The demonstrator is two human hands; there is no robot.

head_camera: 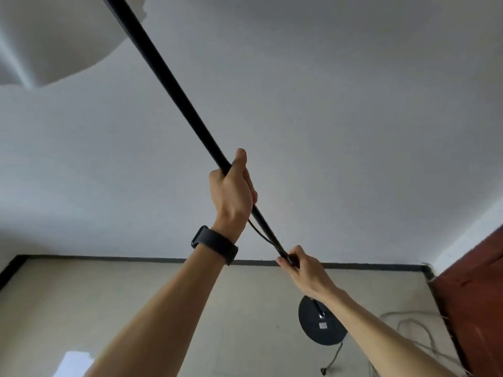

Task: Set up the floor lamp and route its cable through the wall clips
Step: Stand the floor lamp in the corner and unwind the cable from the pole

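Gripping the pole (174, 85), the left hand (231, 191) and right hand (302, 268) close around it; cable (413, 330) routing remains.

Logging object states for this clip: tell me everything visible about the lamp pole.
The lamp pole is a thin, straight black rod, apparently metal with a matte finish. It slants from the white shade at upper left down to the round black base on the floor. The left hand wraps around its middle; the right hand grips it lower down. A thin dark cable loops beside it between the hands. The stretch behind the right forearm is hidden.
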